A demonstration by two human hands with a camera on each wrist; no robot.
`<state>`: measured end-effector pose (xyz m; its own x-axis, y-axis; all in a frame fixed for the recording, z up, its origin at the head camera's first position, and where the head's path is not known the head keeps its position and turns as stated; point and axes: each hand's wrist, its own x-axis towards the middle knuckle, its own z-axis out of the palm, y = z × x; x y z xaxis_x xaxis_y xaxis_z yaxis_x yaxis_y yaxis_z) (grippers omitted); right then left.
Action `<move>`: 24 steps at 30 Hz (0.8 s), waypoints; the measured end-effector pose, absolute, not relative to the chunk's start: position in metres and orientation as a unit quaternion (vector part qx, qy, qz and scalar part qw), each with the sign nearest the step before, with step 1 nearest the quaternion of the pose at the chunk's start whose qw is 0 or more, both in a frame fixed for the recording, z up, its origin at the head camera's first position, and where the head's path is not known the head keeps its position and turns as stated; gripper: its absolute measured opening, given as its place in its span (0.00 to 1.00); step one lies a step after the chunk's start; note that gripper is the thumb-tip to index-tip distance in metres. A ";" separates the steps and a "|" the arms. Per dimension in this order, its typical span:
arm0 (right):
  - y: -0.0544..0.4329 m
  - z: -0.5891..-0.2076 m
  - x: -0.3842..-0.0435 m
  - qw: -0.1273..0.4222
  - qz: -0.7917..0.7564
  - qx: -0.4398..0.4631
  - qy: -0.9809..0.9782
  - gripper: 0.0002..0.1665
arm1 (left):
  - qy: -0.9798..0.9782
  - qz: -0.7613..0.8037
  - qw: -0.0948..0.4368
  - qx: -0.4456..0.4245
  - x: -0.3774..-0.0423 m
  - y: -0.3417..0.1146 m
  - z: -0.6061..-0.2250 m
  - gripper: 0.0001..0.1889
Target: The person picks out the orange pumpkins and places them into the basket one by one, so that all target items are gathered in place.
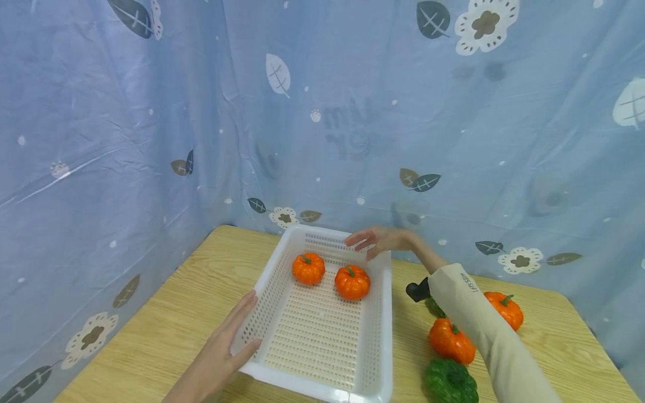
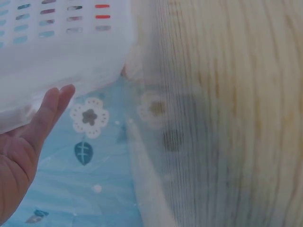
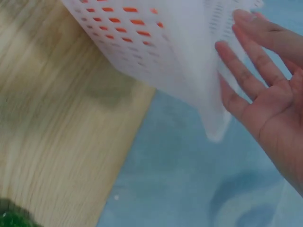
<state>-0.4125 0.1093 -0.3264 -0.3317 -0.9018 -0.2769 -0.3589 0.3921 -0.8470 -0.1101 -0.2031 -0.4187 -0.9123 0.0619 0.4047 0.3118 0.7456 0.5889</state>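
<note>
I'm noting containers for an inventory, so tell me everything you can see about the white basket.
The white basket is rectangular and open-topped, and looks like plastic, with slotted walls, a perforated floor and a smooth rim. It sits open side up on the wooden table. Two orange pumpkins lie inside, toward the far end. The left hand lies against its near left side; the right hand is at the far right corner, contact unclear.
</note>
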 end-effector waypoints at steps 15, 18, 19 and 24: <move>0.200 -0.293 -0.377 0.224 -0.475 -0.402 0.750 0.32 | -0.911 -0.351 0.186 -0.116 -0.112 -0.206 -0.419 0.37; 0.220 -0.298 -0.364 0.207 -0.483 -0.382 0.760 0.31 | -0.908 -0.349 0.194 -0.123 -0.112 -0.205 -0.421 0.37; 0.225 -0.300 -0.360 0.202 -0.485 -0.377 0.763 0.31 | -0.907 -0.349 0.199 -0.127 -0.112 -0.205 -0.422 0.37; 0.248 -0.312 -0.338 0.196 -0.500 -0.369 0.758 0.32 | -0.901 -0.348 0.214 -0.143 -0.112 -0.204 -0.422 0.38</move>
